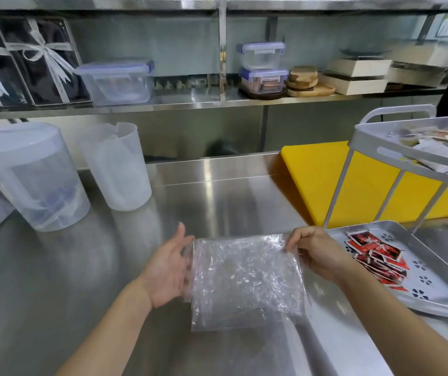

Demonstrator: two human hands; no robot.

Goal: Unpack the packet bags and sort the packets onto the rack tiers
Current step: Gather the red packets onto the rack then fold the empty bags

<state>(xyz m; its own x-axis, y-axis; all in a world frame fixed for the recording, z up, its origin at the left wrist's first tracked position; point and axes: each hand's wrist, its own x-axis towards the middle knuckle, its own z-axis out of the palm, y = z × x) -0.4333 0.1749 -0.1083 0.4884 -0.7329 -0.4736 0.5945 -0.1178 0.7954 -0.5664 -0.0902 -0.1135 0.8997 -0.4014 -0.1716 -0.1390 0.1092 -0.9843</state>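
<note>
Seemingly well along: red packets lie on the lower tier and pale ones on the upper tier, while the clear bag looks empty. Right hand pinches its top corner, left hand spread open against its edge, above a steel counter in a kitchen.

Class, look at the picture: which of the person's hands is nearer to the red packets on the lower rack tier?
Right. The right hand, pinching the clear bag's top corner, sits just beside the red packets. The left hand is across the bag, farther away.
</note>
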